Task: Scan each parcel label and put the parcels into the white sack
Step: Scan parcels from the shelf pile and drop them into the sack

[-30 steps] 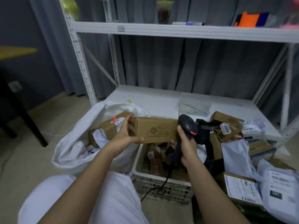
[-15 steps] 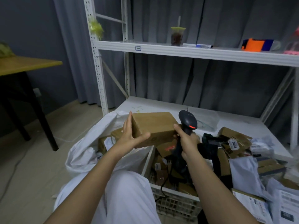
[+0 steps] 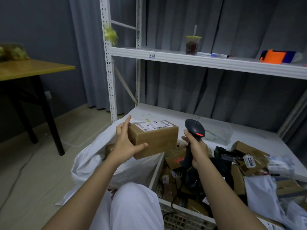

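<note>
Grey curtains hung behind a white metal rack (image 3: 109, 90) in a dim room, and nearest the camera lay the person's white-clad knee (image 3: 134, 206). Just beyond it to the right stood a white slatted crate (image 3: 181, 218) full of small brown parcels, with a dark cable trailing over its contents. To the left of the crate the white sack (image 3: 93, 161) slumped open on the floor, and at least one brown box showed inside its mouth.

Above the sack, the left hand (image 3: 125, 145) held a brown cardboard parcel (image 3: 154, 140) by its left end, thumb under the near face and fingers up along the end. The parcel's white label (image 3: 153, 125) faced upward. Just to the right, apart from the box, the right hand (image 3: 195, 146) gripped the handle of a black barcode scanner (image 3: 195, 128), whose head showed a red light.

More parcels and pale mailer bags (image 3: 265, 195) were heaped on the rack's lower shelf to the right, one tagged 2009 (image 3: 250, 161). On the upper shelf stood a cup with a straw (image 3: 192, 45), a marker (image 3: 214, 55) and an orange and blue object (image 3: 275, 56). A wooden table (image 3: 31, 68) stood far left.
</note>
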`<state>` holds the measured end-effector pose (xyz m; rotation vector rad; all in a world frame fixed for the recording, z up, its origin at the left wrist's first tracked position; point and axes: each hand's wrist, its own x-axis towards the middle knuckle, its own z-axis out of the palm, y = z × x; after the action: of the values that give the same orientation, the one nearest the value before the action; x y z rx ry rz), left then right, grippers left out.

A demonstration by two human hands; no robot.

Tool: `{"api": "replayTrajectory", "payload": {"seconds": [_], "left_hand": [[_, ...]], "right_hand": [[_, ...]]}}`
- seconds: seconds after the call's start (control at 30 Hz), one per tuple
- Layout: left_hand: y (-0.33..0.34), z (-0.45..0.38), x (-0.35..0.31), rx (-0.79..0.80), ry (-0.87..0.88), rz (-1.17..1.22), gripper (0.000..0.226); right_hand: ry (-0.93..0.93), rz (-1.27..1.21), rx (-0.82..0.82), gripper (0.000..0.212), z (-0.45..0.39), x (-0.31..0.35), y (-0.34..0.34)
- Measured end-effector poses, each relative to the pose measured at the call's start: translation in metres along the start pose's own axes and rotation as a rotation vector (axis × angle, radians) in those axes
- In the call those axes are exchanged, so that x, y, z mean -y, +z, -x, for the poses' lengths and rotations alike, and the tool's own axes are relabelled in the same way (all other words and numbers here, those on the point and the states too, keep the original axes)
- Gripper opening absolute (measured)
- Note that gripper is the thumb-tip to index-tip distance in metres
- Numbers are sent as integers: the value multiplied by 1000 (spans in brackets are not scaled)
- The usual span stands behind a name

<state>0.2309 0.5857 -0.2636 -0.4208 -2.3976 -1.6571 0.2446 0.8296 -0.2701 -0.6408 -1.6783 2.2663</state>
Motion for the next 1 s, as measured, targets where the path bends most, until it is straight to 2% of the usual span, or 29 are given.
{"api": "replayTrajectory", "payload": {"seconds": [0.1, 0.2, 0.3, 0.4, 0.47, 0.57, 0.7, 0.87, 1.0], "left_hand": [[6, 4, -3, 79, 140, -112, 118], [6, 2, 0, 76, 79, -70, 126], [4, 2, 9, 142, 18, 28, 121], [3, 2, 10, 167, -22, 133, 115], [3, -1, 8, 151, -99, 172, 108], [3, -7, 8, 94, -218, 224, 84], [-10, -21, 16, -67, -283, 377, 86], [-14, -27, 13, 50, -287, 423, 51], [-11, -26, 16, 34, -304, 358, 48]], "right_hand": [[31, 26, 47, 42, -1, 2, 8], [16, 32, 10, 45, -2, 0, 15], [-1, 0, 4, 38, -2, -7, 20], [-27, -52, 11, 40, 2, -15, 25], [-41, -72, 15, 42, 4, -21, 29], [-60, -67, 36, 43, 8, -27, 32], [-89, -18, 72, 43, 8, -26, 30], [-159, -13, 55, 38, 9, -17, 31], [-172, 27, 46, 39, 3, -10, 33]]}}
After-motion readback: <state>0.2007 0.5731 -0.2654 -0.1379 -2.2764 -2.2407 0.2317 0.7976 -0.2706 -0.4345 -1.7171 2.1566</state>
